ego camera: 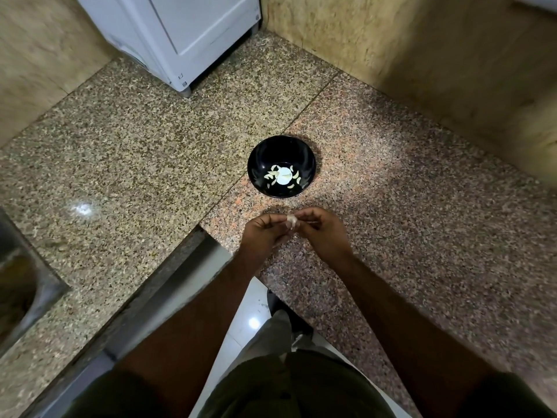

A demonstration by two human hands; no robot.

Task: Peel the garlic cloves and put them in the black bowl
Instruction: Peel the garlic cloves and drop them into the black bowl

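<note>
I see both hands together at lower centre, left hand (265, 232) and right hand (321, 229) pinching one clove (291, 220), its axis too blurred; bowl (281, 165) just above holds peeled cloves (272, 176).

We are seeing only a sliver of the garlic clove (291, 220), the fingers of our left hand (265, 233) and right hand (319, 232) hiding the rest. At nine o'clock the frame edge is cutting off the sink (18, 285).
</note>
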